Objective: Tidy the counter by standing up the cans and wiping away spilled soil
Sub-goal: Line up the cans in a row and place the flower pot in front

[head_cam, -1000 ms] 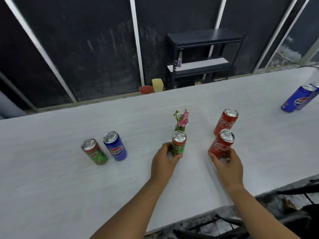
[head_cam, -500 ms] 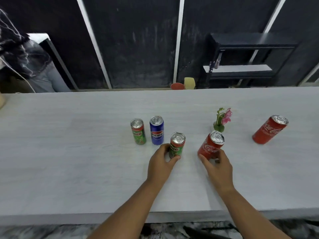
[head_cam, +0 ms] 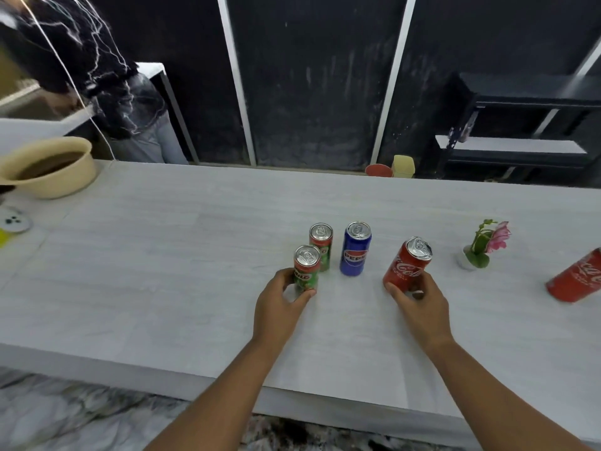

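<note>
My left hand (head_cam: pixel 279 301) grips a slim green-and-red Milo can (head_cam: pixel 305 269), upright on the pale counter (head_cam: pixel 162 255). My right hand (head_cam: pixel 419 304) holds a red Coca-Cola can (head_cam: pixel 407 263) by its lower part; it stands leaning slightly right. Just behind stand a second Milo can (head_cam: pixel 321 244) and a blue Pepsi can (head_cam: pixel 356 249), both upright. Another Coca-Cola can (head_cam: pixel 577 279) stands at the right edge of view. No spilled soil shows near my hands.
A small pot with a pink flower (head_cam: pixel 481 247) stands right of the cans. A beige bowl of soil (head_cam: pixel 52 172) sits at the counter's far left, beside a white disc (head_cam: pixel 14 219). A person (head_cam: pixel 97 76) stands beyond the counter; a dark shelf (head_cam: pixel 520 131) is back right.
Both hands have slid their cans leftward toward the upright Milo and Pepsi cans. My view has swung left, so the soil bowl and the person have come into sight.
</note>
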A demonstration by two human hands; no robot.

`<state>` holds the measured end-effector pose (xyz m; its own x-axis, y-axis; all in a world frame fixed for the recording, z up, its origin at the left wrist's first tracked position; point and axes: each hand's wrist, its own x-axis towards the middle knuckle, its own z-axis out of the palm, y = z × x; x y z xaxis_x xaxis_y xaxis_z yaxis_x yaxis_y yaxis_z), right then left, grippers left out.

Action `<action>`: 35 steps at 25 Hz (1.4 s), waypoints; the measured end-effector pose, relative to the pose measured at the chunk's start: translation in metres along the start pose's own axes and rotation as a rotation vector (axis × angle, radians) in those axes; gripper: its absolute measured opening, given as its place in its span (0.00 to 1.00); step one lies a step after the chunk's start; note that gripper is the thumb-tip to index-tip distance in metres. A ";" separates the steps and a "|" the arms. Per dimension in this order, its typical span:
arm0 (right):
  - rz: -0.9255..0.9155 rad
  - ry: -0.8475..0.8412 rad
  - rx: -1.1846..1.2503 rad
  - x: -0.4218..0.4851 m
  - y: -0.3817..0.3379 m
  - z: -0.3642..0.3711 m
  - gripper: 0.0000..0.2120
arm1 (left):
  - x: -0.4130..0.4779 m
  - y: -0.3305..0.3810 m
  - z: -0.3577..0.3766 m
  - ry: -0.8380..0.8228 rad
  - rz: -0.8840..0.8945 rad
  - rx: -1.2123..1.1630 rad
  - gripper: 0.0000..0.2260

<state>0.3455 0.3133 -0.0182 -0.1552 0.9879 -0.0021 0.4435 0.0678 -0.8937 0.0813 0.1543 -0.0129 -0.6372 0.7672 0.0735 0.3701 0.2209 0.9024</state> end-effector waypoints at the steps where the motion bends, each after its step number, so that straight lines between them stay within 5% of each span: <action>1: -0.003 -0.001 -0.003 0.001 -0.002 0.003 0.29 | 0.005 -0.004 -0.008 0.021 0.001 0.003 0.22; 9: -0.026 -0.037 -0.012 0.016 -0.014 0.016 0.23 | 0.054 -0.019 -0.030 0.073 -0.012 0.013 0.22; 35: -0.092 -0.135 -0.100 0.039 -0.006 0.022 0.26 | 0.081 -0.026 -0.017 0.046 -0.045 0.109 0.25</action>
<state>0.3180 0.3479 -0.0230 -0.3128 0.9498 0.0115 0.5069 0.1771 -0.8436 0.0083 0.1998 -0.0234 -0.6842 0.7272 0.0551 0.4098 0.3209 0.8539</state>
